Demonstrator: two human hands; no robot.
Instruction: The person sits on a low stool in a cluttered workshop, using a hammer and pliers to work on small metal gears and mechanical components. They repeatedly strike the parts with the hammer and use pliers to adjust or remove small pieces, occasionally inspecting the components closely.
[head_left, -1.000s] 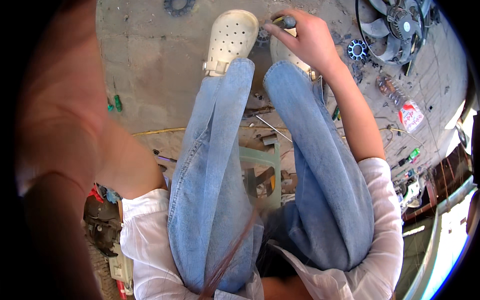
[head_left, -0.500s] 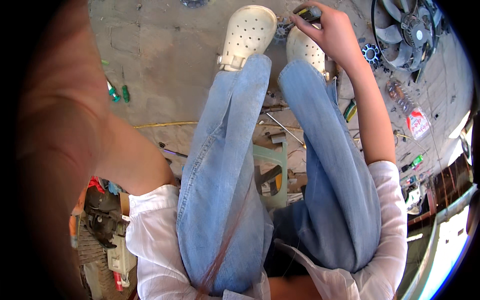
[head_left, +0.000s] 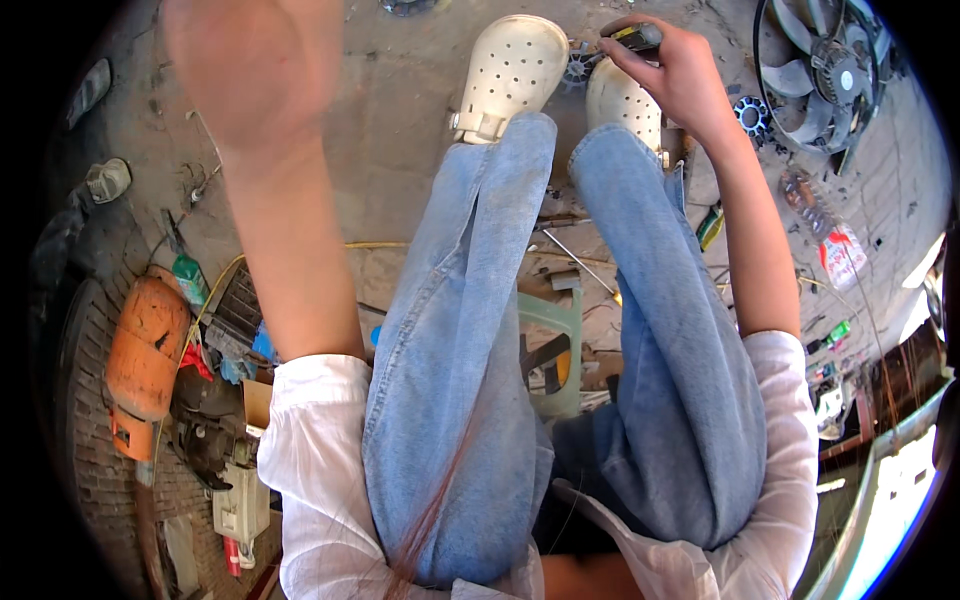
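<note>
My right hand [head_left: 676,78] is closed around a dark tool handle with yellowish marks [head_left: 638,38], just above the tip of my right clog [head_left: 622,103]. The tool's working end cannot be made out. Beside that clog lies a small dark slotted disc [head_left: 580,68], partly covered by the left clog [head_left: 515,70]. My left hand [head_left: 250,65] is raised at the upper left, close to the camera. It is smeared by motion, so its fingers and anything in them cannot be told.
A fan with grey blades [head_left: 838,72] and a blue-rimmed ring [head_left: 750,116] lie at the upper right. Below them is a clear plastic bottle [head_left: 842,255]. An orange gas cylinder [head_left: 150,345] lies at left. A green stool [head_left: 560,325] and a long screwdriver [head_left: 580,262] show between my legs.
My left arm has swung away from the left edge, up and to the right, uncovering the gas cylinder. My right hand keeps its grip by the clog; the whole view has shifted slightly.
</note>
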